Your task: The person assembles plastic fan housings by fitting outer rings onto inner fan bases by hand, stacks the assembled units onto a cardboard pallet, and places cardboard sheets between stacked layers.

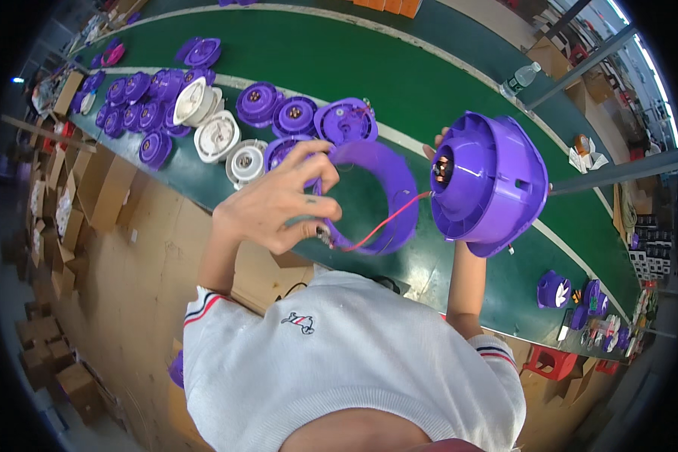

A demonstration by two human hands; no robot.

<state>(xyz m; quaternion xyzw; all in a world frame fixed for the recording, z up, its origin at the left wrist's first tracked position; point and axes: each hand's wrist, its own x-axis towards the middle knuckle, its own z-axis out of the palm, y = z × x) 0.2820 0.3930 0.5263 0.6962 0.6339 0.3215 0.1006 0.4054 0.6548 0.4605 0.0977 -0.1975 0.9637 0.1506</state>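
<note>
My left hand is closed, with fingers and thumb around the near left edge of a purple plastic ring. The ring is held up over the green bench, its open middle facing me. To its right, my right hand grips a round purple plastic housing from behind; only some fingertips show past its far left edge. Copper-coloured contacts sit in the dark hub of the housing. A thin red wire runs from the housing across the ring to a small metal part by my left thumb.
Several purple housings and a few white ones stand on the green bench at left and centre. More purple parts lie at right. A plastic bottle stands far right. Cardboard boxes fill the floor at left; a red stool is at lower right.
</note>
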